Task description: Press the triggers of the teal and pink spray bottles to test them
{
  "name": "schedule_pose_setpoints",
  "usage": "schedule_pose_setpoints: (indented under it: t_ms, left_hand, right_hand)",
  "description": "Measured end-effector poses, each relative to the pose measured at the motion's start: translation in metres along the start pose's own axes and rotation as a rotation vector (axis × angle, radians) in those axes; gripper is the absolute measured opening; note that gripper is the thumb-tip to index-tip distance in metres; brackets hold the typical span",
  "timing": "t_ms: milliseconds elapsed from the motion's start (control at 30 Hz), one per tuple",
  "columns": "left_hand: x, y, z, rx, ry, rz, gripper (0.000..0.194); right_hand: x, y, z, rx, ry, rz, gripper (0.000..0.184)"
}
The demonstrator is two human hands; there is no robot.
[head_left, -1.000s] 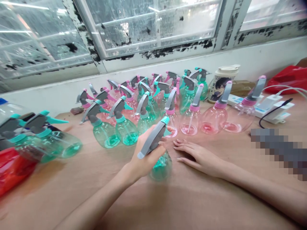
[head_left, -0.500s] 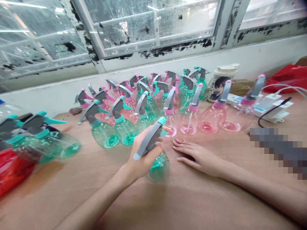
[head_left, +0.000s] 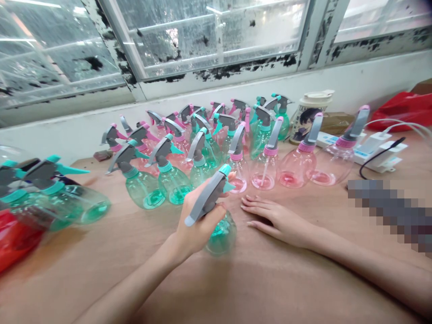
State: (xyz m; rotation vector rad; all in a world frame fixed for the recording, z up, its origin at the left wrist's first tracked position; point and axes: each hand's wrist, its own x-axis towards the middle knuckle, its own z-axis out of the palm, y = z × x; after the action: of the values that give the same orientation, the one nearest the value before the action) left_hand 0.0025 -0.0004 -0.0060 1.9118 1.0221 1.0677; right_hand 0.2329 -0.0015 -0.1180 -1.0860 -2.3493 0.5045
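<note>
Clamping my left hand's (head_left: 194, 225) fingers round the near green bottle (head_left: 221, 236), I rest my right hand (head_left: 278, 220), thumb apart, on the table (head_left: 270, 288)

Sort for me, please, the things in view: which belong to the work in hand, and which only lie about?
Likely in the work:
- held green spray bottle, in the left hand
- standing green spray bottles
- pink spray bottles

Probably just lying about:
- lidded cup
- white chargers
- red plastic at far right
</note>
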Motion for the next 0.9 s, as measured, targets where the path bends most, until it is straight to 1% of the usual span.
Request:
schedule_pose_setpoints:
  t_ms: [133,300,433,533,633,767,833,900]
  left_hand:
    - [0.0001,-0.0003,0.0000,-0.010,-0.011,-0.007,0.031]
    - [0.0013,0.0005,0.0005,-0.016,-0.012,0.005,0.024]
    - [0.0030,0.0019,0.0000,-0.046,-0.038,0.017,0.026]
    - [0.0028,0.0016,-0.0015,-0.038,-0.042,-0.010,0.018]
    - [0.0010,0.0003,-0.0030,-0.004,-0.011,-0.033,0.010]
    - [0.0002,0.0000,-0.0034,0.024,0.032,-0.046,0.018]
    - [0.0011,0.0003,-0.0026,0.018,0.023,-0.036,0.021]
    - [0.0020,0.0003,-0.0013,-0.001,0.008,-0.031,0.019]
  right_hand:
    - [-0.0003,-0.0004,-0.0005,0.000,-0.003,0.007,0.049]
    - [-0.0001,-0.0008,-0.0007,0.008,0.002,0.014,0.048]
    - [0.0003,-0.0013,-0.0012,-0.001,-0.009,0.015,0.048]
    - [0.0005,-0.0023,-0.0016,0.004,-0.004,0.010,0.048]
    - [0.0007,-0.0031,-0.0018,0.013,0.011,0.008,0.048]
    - [0.0006,-0.0025,-0.0014,0.007,0.008,0.003,0.048]
    - [0.0004,-0.0019,-0.0010,0.000,0.008,0.004,0.048]
    - [0.0004,-0.0014,-0.0008,-0.008,0.006,0.010,0.048]
